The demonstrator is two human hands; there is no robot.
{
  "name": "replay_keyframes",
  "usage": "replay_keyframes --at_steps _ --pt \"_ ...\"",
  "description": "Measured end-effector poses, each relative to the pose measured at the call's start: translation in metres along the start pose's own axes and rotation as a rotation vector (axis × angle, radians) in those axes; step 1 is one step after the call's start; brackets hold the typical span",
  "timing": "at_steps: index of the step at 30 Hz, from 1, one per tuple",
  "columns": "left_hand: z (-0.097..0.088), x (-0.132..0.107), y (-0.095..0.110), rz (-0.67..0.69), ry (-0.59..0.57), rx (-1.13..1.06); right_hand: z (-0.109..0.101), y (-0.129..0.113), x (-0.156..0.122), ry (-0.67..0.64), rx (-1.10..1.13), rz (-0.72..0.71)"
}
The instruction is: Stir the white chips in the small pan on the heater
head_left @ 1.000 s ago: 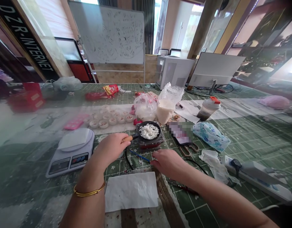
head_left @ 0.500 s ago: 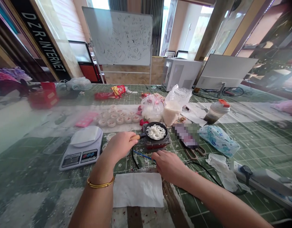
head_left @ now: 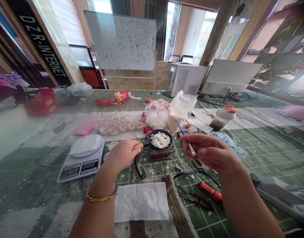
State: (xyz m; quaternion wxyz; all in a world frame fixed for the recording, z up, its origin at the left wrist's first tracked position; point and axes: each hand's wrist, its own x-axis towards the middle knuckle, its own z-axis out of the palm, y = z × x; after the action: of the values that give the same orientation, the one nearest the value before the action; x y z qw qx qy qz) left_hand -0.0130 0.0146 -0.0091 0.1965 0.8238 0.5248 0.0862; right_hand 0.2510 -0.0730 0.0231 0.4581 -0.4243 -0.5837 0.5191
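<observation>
Left grip (head_left: pixel 123 153) clamped on pan handle (head_left: pixel 141 145), right grip (head_left: pixel 212 152) pinching stick (head_left: pixel 180 127), clear of rim (head_left: pixel 171 140)

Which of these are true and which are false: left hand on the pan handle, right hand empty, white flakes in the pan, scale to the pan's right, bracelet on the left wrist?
1. The left hand grips the wooden handle. True.
2. The right hand is empty. False: it holds a slim blue-and-white tool.
3. White flakes lie in the frying pan. True.
4. The digital scale is right of the pan. False: the digital scale is left of it.
5. A gold bracelet circles the left wrist. True.
</observation>
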Motion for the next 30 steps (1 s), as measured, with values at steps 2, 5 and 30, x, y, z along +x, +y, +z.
replay_keyframes --at_steps 2,5,30 --pt "0.000 0.000 0.000 0.006 0.002 0.010 0.002 -0.003 0.008 0.017 -0.007 -0.041" --pt "-0.001 0.000 0.001 0.015 0.008 0.038 0.009 -0.002 0.020 0.116 -0.055 -0.099" --pt "0.000 0.002 0.007 0.015 -0.009 0.057 0.021 0.051 0.051 0.462 -0.901 -0.222"
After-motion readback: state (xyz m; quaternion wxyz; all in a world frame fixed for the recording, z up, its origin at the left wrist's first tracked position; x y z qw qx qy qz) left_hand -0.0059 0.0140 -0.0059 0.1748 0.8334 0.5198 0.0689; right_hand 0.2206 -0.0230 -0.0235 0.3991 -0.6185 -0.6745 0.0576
